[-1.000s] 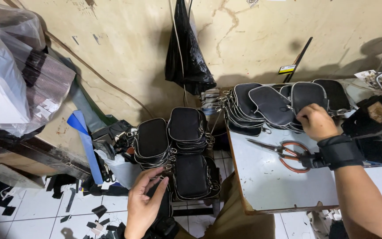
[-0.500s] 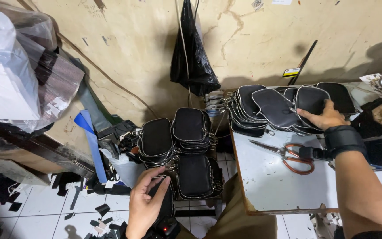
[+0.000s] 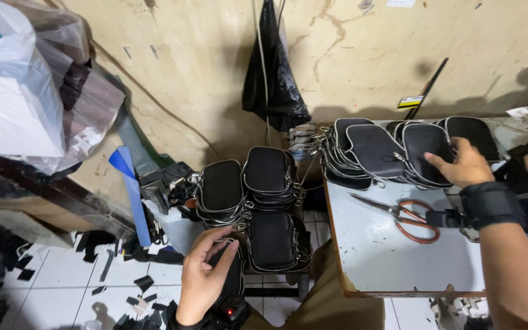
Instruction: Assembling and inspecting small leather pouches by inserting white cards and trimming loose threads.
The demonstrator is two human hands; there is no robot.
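The left hand (image 3: 206,278), its grip clenched on a black zip pouch (image 3: 233,275), hung just below the floor stacks (image 3: 258,208). Farther off, the right hand (image 3: 462,165) pressed half-curled on the tabletop (image 3: 386,256) pouches (image 3: 426,146), scissors (image 3: 404,217) beneath; squaring edges seemed wise.

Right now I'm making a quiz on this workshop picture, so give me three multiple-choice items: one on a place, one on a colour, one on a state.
1. Where do the scissors lie?
A. On the floor
B. On the table
C. On the wall

2. What colour are the scissor handles?
A. Orange-red
B. Green
C. White

3. What is the right hand doing?
A. Hanging free
B. Gripping the scissors
C. Resting on a black pouch

Answers: 1 B, they lie flat on the pale tabletop. 2 A, the loops look orange-red. 3 C, its fingers lie across a pouch in the row.
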